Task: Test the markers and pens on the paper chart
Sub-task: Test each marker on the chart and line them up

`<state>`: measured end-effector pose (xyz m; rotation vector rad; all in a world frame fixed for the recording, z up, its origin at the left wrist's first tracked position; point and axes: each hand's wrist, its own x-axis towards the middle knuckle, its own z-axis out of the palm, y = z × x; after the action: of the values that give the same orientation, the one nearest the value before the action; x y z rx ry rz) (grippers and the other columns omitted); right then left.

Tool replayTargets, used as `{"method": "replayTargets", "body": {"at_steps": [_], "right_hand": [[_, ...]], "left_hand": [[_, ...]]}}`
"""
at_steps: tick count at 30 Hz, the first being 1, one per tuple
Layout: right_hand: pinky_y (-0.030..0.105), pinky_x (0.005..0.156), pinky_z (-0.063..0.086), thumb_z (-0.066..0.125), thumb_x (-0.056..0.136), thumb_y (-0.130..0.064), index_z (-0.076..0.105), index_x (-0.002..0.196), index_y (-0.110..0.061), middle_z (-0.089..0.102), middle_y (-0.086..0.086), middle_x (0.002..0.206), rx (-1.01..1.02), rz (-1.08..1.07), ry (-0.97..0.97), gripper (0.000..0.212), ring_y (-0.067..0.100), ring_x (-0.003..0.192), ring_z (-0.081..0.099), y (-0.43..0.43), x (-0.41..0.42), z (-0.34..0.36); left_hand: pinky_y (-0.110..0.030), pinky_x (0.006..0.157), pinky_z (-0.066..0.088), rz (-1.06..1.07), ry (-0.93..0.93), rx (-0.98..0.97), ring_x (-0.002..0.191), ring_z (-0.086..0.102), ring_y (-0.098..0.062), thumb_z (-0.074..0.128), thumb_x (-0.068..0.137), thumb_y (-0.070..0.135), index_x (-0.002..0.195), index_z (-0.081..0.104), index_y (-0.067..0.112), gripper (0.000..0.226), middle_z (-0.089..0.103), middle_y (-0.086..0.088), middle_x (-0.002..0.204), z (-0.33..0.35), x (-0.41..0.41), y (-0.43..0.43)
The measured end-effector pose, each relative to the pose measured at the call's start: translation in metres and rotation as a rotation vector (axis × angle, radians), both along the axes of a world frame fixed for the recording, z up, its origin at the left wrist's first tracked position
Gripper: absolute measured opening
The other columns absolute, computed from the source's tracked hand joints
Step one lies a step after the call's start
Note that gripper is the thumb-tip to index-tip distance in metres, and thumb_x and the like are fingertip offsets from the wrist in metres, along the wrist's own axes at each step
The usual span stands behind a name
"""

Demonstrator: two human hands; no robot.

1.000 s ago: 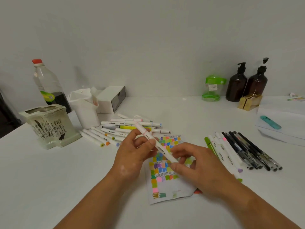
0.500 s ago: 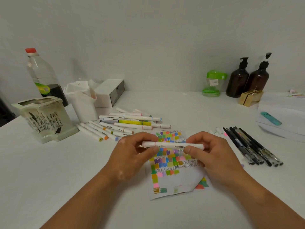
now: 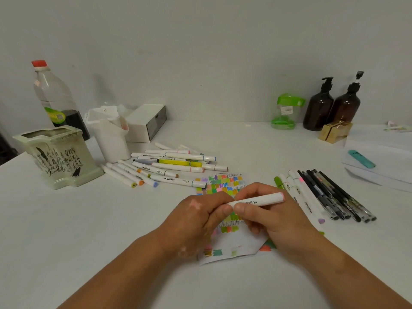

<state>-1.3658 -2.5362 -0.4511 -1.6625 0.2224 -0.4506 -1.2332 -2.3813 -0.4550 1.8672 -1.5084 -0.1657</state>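
Observation:
A white marker (image 3: 259,200) with a pink end lies nearly level above the paper chart (image 3: 225,184), which is covered in coloured swatches. My right hand (image 3: 269,219) grips the marker's barrel. My left hand (image 3: 198,217) closes over its left end, which is hidden by my fingers. A pile of white markers (image 3: 169,166) lies to the upper left of the chart. A row of white markers and black pens (image 3: 323,195) lies to the right.
A ceramic pot (image 3: 58,155), a white holder (image 3: 109,132), a white box (image 3: 147,121) and a plastic bottle (image 3: 53,97) stand at the back left. Two brown pump bottles (image 3: 332,105), a green container (image 3: 286,112) and a gold box (image 3: 334,131) stand at the back right, with white paper stacks (image 3: 379,161) at the right edge.
The marker went from slanted to level across both hands. My left hand has slid right and now covers its left end, and my hands have come together.

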Motion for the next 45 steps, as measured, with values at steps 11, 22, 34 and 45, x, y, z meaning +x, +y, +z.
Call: {"method": "replayTargets", "body": {"at_steps": [11, 22, 34, 45], "right_hand": [[0.025, 0.042, 0.032, 0.071, 0.066, -0.022, 0.06, 0.065, -0.017, 0.042, 0.002, 0.05, 0.248, -0.164, -0.046, 0.012, 0.017, 0.048, 0.037, -0.015, -0.002, 0.002], [0.021, 0.043, 0.045, 0.081, 0.079, -0.016, 0.073, 0.072, -0.024, 0.063, -0.001, 0.053, -0.102, -0.188, 0.262, 0.013, 0.01, 0.044, 0.056, -0.003, -0.001, -0.005], [0.015, 0.043, 0.043, 0.084, 0.077, -0.025, 0.074, 0.073, -0.029, 0.068, -0.01, 0.061, -0.243, -0.199, 0.32, 0.012, 0.0, 0.049, 0.058, 0.001, 0.0, -0.006], [0.02, 0.047, 0.049, 0.085, 0.078, -0.023, 0.073, 0.073, -0.029, 0.067, -0.008, 0.059, -0.188, -0.22, 0.33, 0.014, 0.002, 0.047, 0.06, 0.0, 0.001, -0.005]], "left_hand": [[-0.005, 0.074, 0.04, 0.125, -0.103, 0.172, 0.093, 0.049, 0.007, 0.05, 0.072, 0.086, 0.133, 0.04, 0.05, 0.071, 0.045, 0.029, 0.097, -0.013, 0.006, -0.002], [-0.024, 0.1, 0.044, 0.196, -0.212, 0.361, 0.118, 0.04, -0.003, 0.05, 0.062, 0.092, 0.141, 0.042, 0.049, 0.09, 0.035, 0.021, 0.124, -0.02, 0.026, 0.004], [-0.025, 0.102, 0.044, 0.208, -0.205, 0.378, 0.121, 0.04, -0.004, 0.055, 0.058, 0.092, 0.141, 0.043, 0.05, 0.094, 0.036, 0.019, 0.128, -0.023, 0.027, 0.004], [-0.023, 0.099, 0.044, 0.217, -0.186, 0.387, 0.118, 0.041, -0.003, 0.052, 0.055, 0.095, 0.14, 0.044, 0.051, 0.096, 0.036, 0.02, 0.128, -0.021, 0.027, 0.005]]}}
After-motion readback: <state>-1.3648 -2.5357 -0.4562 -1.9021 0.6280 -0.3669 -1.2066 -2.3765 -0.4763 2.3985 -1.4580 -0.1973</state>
